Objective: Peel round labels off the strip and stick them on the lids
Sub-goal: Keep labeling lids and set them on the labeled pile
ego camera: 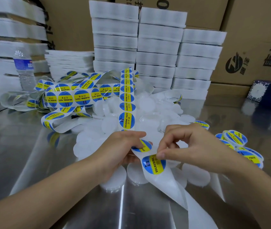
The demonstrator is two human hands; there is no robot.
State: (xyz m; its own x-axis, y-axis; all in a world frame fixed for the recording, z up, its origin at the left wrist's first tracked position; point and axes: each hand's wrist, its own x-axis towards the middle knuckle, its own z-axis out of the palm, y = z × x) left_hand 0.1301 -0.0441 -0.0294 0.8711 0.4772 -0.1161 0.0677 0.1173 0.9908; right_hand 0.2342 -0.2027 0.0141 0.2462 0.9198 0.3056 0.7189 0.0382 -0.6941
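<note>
A long white strip (126, 103) carrying round blue-and-yellow "Soldering Paste" labels runs from the tangled pile at the back down to my hands. My left hand (123, 149) grips the strip, thumb over one label (145, 146). My right hand (186, 146) pinches the top edge of the nearest label (154, 164) between thumb and forefinger. Bare backing (177, 192) trails down to the lower right. A heap of plain white round lids (148, 104) lies under and behind my hands. Labelled lids (235, 138) sit in a cluster at the right.
The work lies on a shiny metal table (32, 154). Stacks of white trays (157, 47) and cardboard boxes (255, 47) stand at the back. A water bottle (24, 68) is at the far left, and a dark blue patterned box (266, 95) at the far right.
</note>
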